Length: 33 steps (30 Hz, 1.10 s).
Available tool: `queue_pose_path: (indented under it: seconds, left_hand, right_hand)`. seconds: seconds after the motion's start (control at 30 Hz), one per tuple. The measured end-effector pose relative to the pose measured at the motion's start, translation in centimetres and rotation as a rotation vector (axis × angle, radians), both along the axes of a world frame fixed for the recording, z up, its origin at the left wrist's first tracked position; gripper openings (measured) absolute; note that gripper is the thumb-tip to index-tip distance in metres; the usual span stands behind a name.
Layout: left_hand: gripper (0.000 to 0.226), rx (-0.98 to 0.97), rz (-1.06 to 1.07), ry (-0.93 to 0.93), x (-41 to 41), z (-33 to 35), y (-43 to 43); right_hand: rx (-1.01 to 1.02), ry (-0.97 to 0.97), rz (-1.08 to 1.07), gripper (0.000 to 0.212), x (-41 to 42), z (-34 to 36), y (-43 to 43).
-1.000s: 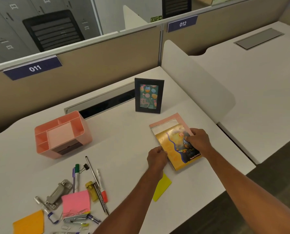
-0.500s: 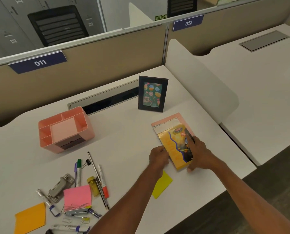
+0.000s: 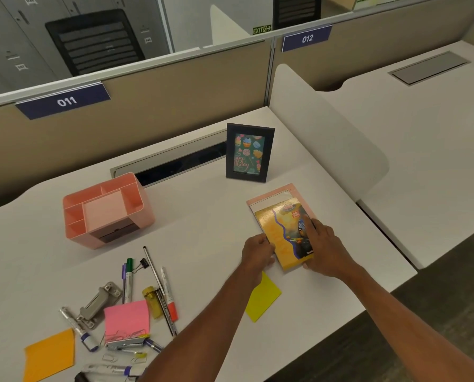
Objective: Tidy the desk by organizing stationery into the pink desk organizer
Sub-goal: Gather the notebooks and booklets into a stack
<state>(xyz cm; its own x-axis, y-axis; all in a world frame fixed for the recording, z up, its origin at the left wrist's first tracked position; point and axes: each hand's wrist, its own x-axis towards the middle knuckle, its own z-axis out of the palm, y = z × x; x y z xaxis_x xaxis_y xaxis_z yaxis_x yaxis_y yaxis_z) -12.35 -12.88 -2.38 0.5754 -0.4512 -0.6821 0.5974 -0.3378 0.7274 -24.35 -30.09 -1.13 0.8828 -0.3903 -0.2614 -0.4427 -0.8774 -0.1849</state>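
Both hands were on a yellow booklet (image 3: 281, 235) at the right side of the bench (image 3: 202, 216). The left hand (image 3: 258, 250) had its fingers curled against the booklet's left edge, gripping it there. The right hand (image 3: 324, 249) grasped the right edge, its thumb lying across the cover. The booklet lay on a white spiral pad (image 3: 269, 202), which sat on a pink pad (image 3: 299, 195). The pink desk organizer (image 3: 76, 232) stood well apart from the hands, off to their left and farther back on the bench, its top compartments open to view. The loose stationery lay near the front edge, to the left of the left forearm: a green-capped marker (image 3: 129, 277), a black binder clip (image 3: 143, 262), an orange-tipped marker (image 3: 169, 295), a grey hole punch (image 3: 99, 301), a pink sticky pad (image 3: 127, 317), a stapler (image 3: 125, 345) and an orange sticky note (image 3: 51, 354). A yellow sticky note (image 3: 263, 299) lay just below the left hand, partly under the wrist. A black photo frame (image 3: 248, 153) stood upright behind the booklet.
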Motion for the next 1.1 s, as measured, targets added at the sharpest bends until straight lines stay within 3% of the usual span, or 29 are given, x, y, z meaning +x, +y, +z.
queue_pose_path:
  seconds: [0.2, 0.5, 0.73, 0.83, 1.03, 1.1]
  left_hand:
    - [0.020, 0.023, 0.008, -0.013, -0.2, -0.8, -0.5]
    - [0.026, 0.184, -0.081, -0.064, -1.1, -4.3, -1.0]
    - [0.030, 0.180, -0.084, -0.062, -1.5, -4.0, -0.8]
    - [0.012, 0.145, -0.081, -0.040, -1.6, -1.4, 0.2]
    - [0.017, 0.043, 0.020, -0.113, -1.6, 1.1, 4.7]
    - [0.037, 0.037, 0.065, -0.129, -1.7, 1.5, 6.7]
  right_hand:
    - [0.012, -0.008, -0.023, 0.125, 0.1, 0.1, 0.1]
    - [0.106, 0.001, -0.096, 0.136, 0.3, 0.5, -0.2]
    - [0.115, -0.004, -0.136, 0.137, 0.2, 1.2, 0.1]
    - [0.086, 0.016, -0.135, 0.138, 0.3, 1.5, 0.5]
    - [-0.043, 0.047, -0.096, 0.142, 0.1, 1.6, 3.5]
    - [-0.050, 0.005, -0.081, 0.132, 0.2, 2.0, 5.6]
